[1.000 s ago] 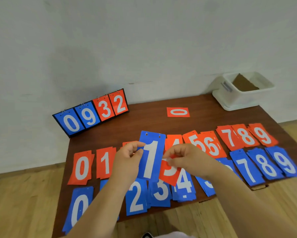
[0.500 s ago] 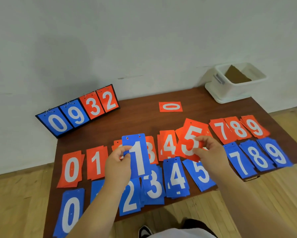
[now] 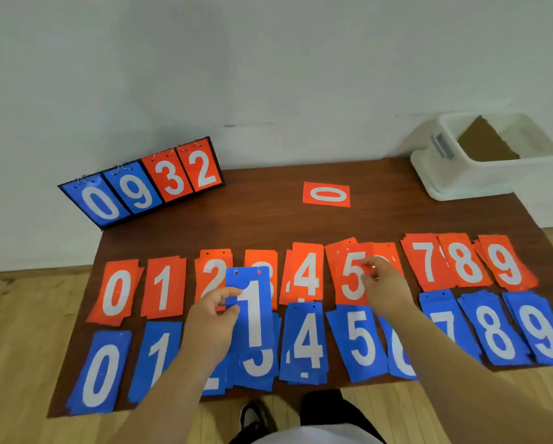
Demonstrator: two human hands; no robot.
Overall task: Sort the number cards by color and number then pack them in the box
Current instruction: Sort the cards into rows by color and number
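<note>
Blue 1 card (image 3: 252,315), pinched by left hand (image 3: 211,328), hides red 3 (image 3: 256,257) — right hand (image 3: 387,290) pinches red 5 card (image 3: 352,278).

The left hand (image 3: 209,328) pinches the left edge of a blue 1 card (image 3: 252,312), held upright above the blue piles beneath it. To its right, the right hand (image 3: 387,290) pinches the right edge of a red 5 card (image 3: 352,274) lying in the red row. Beyond the right hand a lone red 0 card (image 3: 326,194) lies flat; farther right stands a white box (image 3: 461,177). Beyond the left hand leans a scoreboard (image 3: 140,187).
</note>
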